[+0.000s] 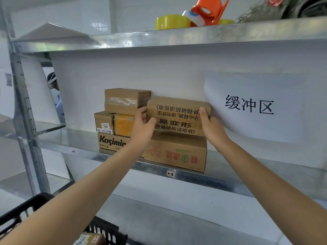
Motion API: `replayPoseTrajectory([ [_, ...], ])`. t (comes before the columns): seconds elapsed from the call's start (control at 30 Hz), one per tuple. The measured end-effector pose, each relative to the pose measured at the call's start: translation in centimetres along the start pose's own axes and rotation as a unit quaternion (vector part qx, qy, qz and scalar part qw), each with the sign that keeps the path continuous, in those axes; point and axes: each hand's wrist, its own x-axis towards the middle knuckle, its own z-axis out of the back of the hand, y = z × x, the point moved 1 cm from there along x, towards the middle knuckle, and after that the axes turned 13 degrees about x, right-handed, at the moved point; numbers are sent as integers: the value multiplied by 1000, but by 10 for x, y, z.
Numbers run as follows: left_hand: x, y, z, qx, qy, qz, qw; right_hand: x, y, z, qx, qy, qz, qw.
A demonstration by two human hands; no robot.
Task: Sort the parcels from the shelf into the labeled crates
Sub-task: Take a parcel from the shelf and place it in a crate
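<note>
The person stands with both bare arms extended forward and raised. The left forearm comes in from 7 o'clock and runs toward 1 o'clock; the right forearm comes in from 5 o'clock and runs toward 11 o'clock. Both wrists are near straight.

The left grip (pixel 141 125) has its fingers curled round the left end of a parcel (pixel 178 112), thumb on the front face. The right grip (pixel 213 129) has its thumb upright against the parcel's right end, other fingers hidden behind it. The two sit at 9 and 3 o'clock of the parcel.
</note>
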Motion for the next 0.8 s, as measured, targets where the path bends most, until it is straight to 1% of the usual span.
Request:
replayPoseTrajectory([
  [0.23, -46, -14, 37, -56, -37, -8, 998, -30, 26, -14, 35, -16, 53, 998],
  [0.33, -62, -14, 60, -52, -69, -22, 996, -47, 36, -25, 46, -11, 35, 998],
  [0.47, -84, -1, 95, -81, -100, -8, 992, -74, 44, -45, 56, 20, 23, 998],
  [0.53, -99, 8, 111, -113, -117, 7, 987, -87, 45, -58, 58, 40, 22, 997],
  [0.63, -123, 27, 136, -156, -156, 44, 974, -107, 46, -81, 66, 93, 38, 993],
  [0.7, -143, 44, 155, -153, -190, 63, 968, -122, 41, -103, 78, 136, 41, 987],
  [0.8, -179, 68, 190, -115, -222, 96, 964, -148, 33, -142, 105, 193, 37, 975],
])
